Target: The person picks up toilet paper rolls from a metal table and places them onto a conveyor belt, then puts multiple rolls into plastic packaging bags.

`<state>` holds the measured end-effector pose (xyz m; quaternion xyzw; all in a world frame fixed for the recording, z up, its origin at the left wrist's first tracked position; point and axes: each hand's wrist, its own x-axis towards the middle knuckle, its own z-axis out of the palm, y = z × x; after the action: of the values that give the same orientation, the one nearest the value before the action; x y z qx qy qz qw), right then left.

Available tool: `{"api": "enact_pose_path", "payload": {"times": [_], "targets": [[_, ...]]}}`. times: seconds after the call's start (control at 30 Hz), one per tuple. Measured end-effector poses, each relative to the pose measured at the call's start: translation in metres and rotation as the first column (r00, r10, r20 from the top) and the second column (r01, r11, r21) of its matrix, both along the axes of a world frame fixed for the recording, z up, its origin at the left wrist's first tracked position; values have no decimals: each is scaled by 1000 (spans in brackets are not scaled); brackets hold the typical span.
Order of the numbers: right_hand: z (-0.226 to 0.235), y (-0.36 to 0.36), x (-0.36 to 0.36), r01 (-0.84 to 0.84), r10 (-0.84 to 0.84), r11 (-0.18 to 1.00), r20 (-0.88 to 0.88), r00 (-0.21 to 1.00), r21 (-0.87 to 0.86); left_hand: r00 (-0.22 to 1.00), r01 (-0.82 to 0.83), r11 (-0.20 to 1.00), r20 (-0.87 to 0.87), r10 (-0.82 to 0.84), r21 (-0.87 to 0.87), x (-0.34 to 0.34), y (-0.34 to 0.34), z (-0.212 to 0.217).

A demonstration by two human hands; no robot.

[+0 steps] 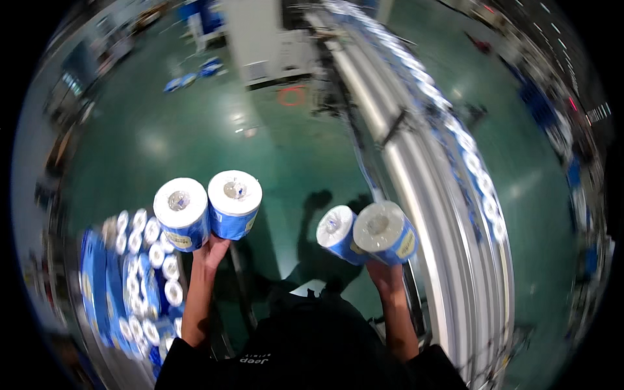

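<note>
My left hand point(212, 252) holds up two paper rolls side by side, a left roll point(185, 233) and a right roll point(231, 222). Both are wrapped in blue printed film with white ends facing up and a hollow core. On the other side, my right hand point(386, 275) grips another pair: a tilted roll point(343, 246) and, against it, an upright-looking roll point(396, 248). In each hand the rolls touch, and most of the fingers are hidden beneath or behind them. The right pair is close to the conveyor's near side.
A long metal conveyor point(416, 172) runs along my right, with a line of white-ended rolls point(480, 172) on its far side. At lower left, many blue-wrapped rolls point(133, 286) lie stacked. A pale machine cabinet point(257, 39) stands ahead on the green floor point(149, 130), near blue packs point(209, 67).
</note>
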<state>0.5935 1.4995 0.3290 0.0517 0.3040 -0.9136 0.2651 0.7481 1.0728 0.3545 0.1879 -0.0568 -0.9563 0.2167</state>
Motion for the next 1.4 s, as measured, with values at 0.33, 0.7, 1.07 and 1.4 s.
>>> {"api": "enact_pose_path", "payload": {"times": [0.33, 0.7, 1.07, 1.4], "targets": [[6, 136, 2, 516, -517, 856, 28, 856, 31, 762, 647, 758, -122, -636, 85, -204, 182, -19], [-21, 165, 21, 584, -565, 807, 167, 808, -93, 679, 733, 669, -86, -729, 123, -245, 225, -14], [-12, 168, 11, 618, -585, 776, 222, 780, -129, 742, 669, 729, -63, -668, 147, -212, 213, -26], [44, 270, -43, 731, -726, 670, -92, 682, 128, 802, 580, 805, 80, -591, 125, -138, 193, -67]]}}
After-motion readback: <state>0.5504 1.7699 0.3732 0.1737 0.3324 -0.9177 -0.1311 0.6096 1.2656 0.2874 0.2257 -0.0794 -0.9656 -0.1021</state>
